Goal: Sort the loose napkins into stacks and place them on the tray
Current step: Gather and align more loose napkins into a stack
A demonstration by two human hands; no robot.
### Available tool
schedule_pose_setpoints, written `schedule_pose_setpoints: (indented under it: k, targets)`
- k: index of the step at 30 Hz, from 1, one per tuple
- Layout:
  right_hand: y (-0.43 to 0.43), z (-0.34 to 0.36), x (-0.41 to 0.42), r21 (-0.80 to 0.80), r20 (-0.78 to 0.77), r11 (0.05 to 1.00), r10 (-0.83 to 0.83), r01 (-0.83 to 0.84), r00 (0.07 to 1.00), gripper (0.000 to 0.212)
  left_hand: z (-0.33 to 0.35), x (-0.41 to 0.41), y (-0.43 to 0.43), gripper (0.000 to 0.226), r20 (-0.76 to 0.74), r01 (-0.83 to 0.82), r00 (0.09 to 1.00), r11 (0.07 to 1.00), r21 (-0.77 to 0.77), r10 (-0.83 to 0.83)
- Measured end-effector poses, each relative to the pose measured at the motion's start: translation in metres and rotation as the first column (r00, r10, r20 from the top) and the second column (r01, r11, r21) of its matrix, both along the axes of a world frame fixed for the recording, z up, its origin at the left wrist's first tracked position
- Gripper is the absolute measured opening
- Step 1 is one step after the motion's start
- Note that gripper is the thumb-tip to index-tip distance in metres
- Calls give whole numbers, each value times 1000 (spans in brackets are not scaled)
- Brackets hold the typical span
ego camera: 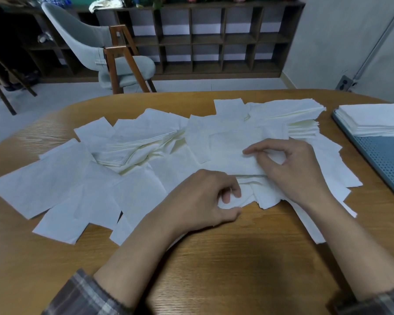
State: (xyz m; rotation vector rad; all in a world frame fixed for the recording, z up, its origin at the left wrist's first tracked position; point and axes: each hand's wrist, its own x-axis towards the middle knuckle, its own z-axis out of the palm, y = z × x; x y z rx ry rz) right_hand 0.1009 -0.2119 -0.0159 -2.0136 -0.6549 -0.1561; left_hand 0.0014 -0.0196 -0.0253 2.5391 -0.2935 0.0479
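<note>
The left hand, fingers curled, pinches a crumpled white paper napkin; the right hand, at its 2 o'clock, pinches a flat white paper napkin.

A person's two hands work at a spread of loose napkins covering the far half of a wooden desk. The left hand, fingers curled, grips a crumpled napkin at the near edge of the pile. Just beside it, the right hand pinches a flat napkin between thumb and forefinger. At far right, a squared stack of napkins sits on the far end of a blue perforated tray. Plaid sleeves show at the bottom corners. Behind the desk stand a grey chair and a dark cubby shelf.
</note>
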Motion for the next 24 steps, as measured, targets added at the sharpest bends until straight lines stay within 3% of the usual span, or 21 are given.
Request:
schedule_pose_setpoints:
  k: [5, 9, 16, 20, 24]
  targets:
    - [-1, 1, 0, 51, -68, 998, 50, -47, 996, 37, 3, -3, 3, 5, 3, -44, 999, 992, -115, 45]
    - [0, 6, -1, 98, -107, 993, 76, -66, 991, 35, 16, -7, 2, 13, 112, -86, 986, 952, -294, 124]
    - [-1, 11, -5, 253, -200, 948, 245, -192, 949, 18, 26, -6, 11, 12, -11, -182, 969, 685, -706, 245]
    - [-2, 10, -5, 460, -285, 825, 488, -329, 825, 34, 24, -3, 10, 20, -154, -348, 917, 550, -760, 367]
    - [-5, 7, -4, 344, -258, 850, 495, -400, 830, 41, 22, 1, 11, 18, -261, -439, 882, 485, -756, 392]
